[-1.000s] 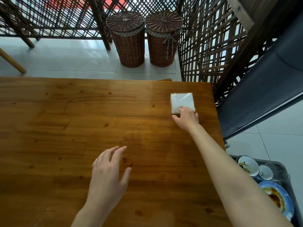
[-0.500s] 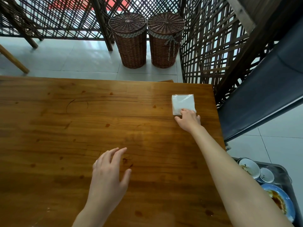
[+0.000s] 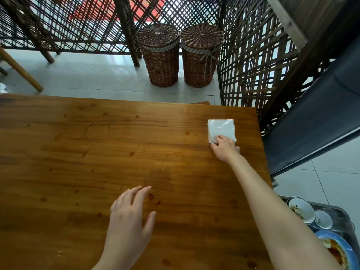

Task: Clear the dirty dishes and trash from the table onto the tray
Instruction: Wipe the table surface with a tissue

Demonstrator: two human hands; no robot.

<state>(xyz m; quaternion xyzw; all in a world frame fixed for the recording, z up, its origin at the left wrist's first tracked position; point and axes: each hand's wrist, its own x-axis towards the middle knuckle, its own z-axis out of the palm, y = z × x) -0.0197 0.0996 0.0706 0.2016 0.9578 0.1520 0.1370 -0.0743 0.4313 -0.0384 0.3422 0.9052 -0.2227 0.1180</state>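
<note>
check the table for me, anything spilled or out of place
Dark sauce spots stain the table by the left hand. A white napkin pack, touched by the right hand, sits slightly askew near the far right corner. Nothing looks broken.

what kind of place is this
Probably a restaurant dining area: a wooden table with a napkin pack, dirty dishes on a tray beside it, and lattice screens dividing the room.

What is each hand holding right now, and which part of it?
The right hand grips the white plastic-wrapped napkin pack at its near edge, on the wooden table. The left hand holds nothing, fingers spread.
</note>
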